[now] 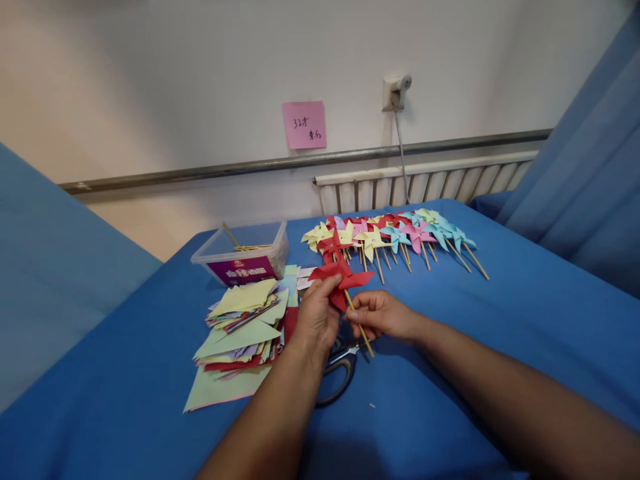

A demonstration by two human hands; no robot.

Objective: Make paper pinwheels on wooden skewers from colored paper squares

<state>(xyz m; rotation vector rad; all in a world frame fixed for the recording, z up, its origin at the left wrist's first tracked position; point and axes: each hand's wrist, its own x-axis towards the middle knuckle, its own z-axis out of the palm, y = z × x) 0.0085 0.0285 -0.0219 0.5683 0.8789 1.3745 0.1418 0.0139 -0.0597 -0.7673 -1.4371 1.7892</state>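
A red paper pinwheel (356,279) on a thin wooden stick (364,333) is held up above the blue-covered table. My left hand (320,313) grips its paper blades, the thumb pressed near the centre. Lower down, the fingers of my right hand (377,315) are closed round the stick. Beneath my hands lies a pair of dark-handled scissors (345,373), partly hidden by my left hand. Close to my left wrist, cut coloured paper (245,333) is piled in uneven stacks.
Behind my hands, several finished pinwheels (395,237) lie in rows at the table's back. A clear plastic box (280,247) with wooden sticks stands back left. A metal rail (250,165), a radiator (415,183) and a plugged-in cord (401,157) line the wall. Blue curtains (590,147) hang beside.
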